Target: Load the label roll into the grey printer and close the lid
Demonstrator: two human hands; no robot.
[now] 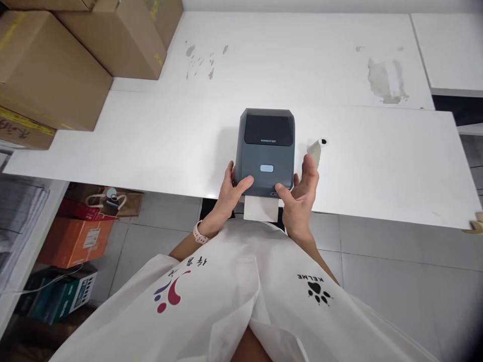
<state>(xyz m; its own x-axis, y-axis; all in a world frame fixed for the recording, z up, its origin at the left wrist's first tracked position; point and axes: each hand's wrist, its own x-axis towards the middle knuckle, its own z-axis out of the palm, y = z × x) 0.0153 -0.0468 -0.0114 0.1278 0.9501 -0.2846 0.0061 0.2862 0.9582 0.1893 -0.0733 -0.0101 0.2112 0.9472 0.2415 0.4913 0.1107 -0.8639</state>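
A dark grey label printer (253, 161) with a glossy dark window and a pale button sits near the front edge of the white table. White label paper (261, 208) hangs out of its front, over the table edge. My left hand (231, 193) grips the printer's front left corner, thumb on top and fingers along the side. At the front right corner, my right hand (301, 201) has its thumb on the top and its fingers beside the right wall. Just beyond those fingers lies a small white roll (315, 147) with a dark hole in its end.
Cardboard boxes (49, 65) are stacked at the back left of the white table (377, 161). Below on the left are an orange box (75, 241), a teal box (70, 296) and a paper bag (130, 203). A tan object (474, 223) is at the table's right corner.
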